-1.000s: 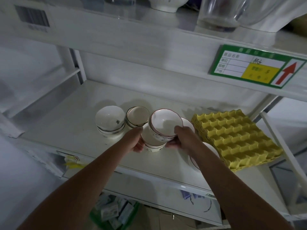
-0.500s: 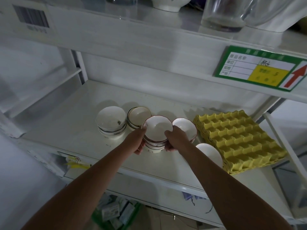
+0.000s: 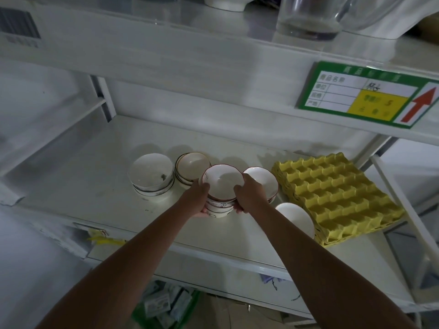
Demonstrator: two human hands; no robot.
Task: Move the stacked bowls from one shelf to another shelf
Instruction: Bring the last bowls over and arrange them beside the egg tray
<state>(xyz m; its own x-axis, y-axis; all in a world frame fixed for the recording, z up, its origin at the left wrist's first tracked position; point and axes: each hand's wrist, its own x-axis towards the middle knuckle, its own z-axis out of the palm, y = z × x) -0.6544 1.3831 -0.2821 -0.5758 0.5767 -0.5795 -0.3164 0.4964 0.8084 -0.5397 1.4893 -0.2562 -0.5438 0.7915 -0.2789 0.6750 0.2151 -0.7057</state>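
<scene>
A stack of white bowls with a red-brown rim stands upright on the white middle shelf. My left hand grips its left side and my right hand grips its right side. Its base is at the shelf surface; whether it touches I cannot tell. Behind it to the left stand a brown-rimmed stack and a dark-rimmed white stack. A red-rimmed bowl stack stands to the right, partly hidden by my right hand.
A yellow egg tray stack fills the shelf's right end, with a plain white bowl in front of it. The upper shelf holds a glass jar, a white bowl and a green price label. Packets lie below.
The top bowl, tilted and lifted a second ago, has come down nested level on the stack. Both hands have slid down to hold the stack's sides.
</scene>
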